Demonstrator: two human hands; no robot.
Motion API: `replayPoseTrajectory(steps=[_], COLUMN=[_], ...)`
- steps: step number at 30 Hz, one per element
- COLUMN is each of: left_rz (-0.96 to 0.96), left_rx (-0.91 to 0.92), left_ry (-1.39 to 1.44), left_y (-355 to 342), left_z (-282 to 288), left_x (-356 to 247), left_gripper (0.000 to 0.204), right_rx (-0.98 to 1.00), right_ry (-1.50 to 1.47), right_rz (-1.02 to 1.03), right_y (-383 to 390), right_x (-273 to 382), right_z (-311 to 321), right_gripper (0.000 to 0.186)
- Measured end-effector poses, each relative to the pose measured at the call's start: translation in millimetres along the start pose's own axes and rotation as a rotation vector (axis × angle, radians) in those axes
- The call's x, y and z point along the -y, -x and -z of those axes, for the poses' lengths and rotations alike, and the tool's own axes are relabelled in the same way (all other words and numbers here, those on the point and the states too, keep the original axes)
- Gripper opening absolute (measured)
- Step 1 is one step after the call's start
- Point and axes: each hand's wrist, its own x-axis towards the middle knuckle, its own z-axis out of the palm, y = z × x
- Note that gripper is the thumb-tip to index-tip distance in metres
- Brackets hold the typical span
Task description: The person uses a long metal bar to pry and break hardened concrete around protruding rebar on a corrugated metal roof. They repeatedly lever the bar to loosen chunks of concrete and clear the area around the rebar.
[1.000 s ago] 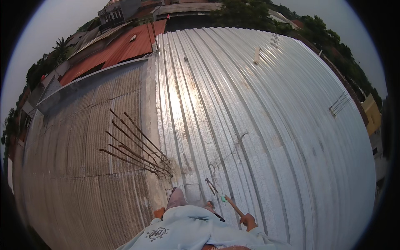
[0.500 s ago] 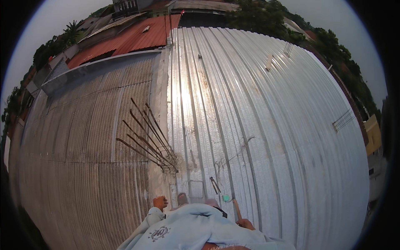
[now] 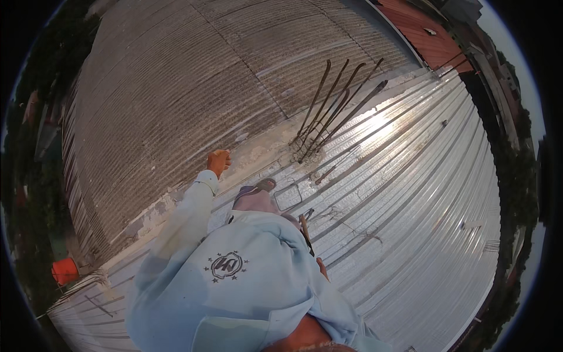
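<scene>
I stand on a shiny corrugated metal roof (image 3: 410, 193) in a pale blue long-sleeved shirt (image 3: 234, 281). My left hand (image 3: 218, 161) is stretched out in a fist over the pale concrete strip (image 3: 258, 149) between two roofs, with nothing visible in it. Only the edge of my right hand (image 3: 321, 268) shows past the shirt; a wooden-handled tool (image 3: 304, 227) lies or hangs just above it, and the grip is hidden. My foot in a sandal (image 3: 258, 189) rests by a bent wire loop (image 3: 288, 196).
Several rusty steel rods (image 3: 334, 105) stick up out of the concrete strip. An older dull corrugated roof (image 3: 176, 76) lies beyond it. An orange bucket (image 3: 64, 271) stands low at the left, and a red roof (image 3: 419, 29) is at the top right.
The view has swung round to the left, so the rods now sit at upper right. My left arm has reached out to the concrete strip.
</scene>
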Motion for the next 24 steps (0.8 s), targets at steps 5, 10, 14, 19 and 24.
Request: replayPoseTrajectory(steps=[5,10,14,19,24], left_rz=[0.148,0.559,0.748,0.864,0.617], left_rx=[-0.276,0.079,-0.026,-0.472,-0.478], left_ry=[0.195,-1.217,-0.744,0.277,-0.144], left_y=[116.5,319.8,449.7,510.5,444.5], left_z=[102.8,142.3,94.2,37.0,49.8], left_x=[185.9,452.9,502.1,494.1,464.8], left_gripper=[0.024,0.023,0.024,0.028,0.024], right_rx=[0.131,0.247,0.291,0.335,0.362], right_ry=[0.381,0.712,0.843,0.926,0.894], right_rz=[0.034,0.127,0.172,0.201,0.19], right_y=[-39.3,-61.0,-64.3,-59.2,-56.6], right_x=[74.8,154.2,187.2,196.4,177.8], right_z=[29.6,0.2,-34.6,-70.6,-79.8], right_gripper=[0.008,0.01,0.013,0.016,0.019])
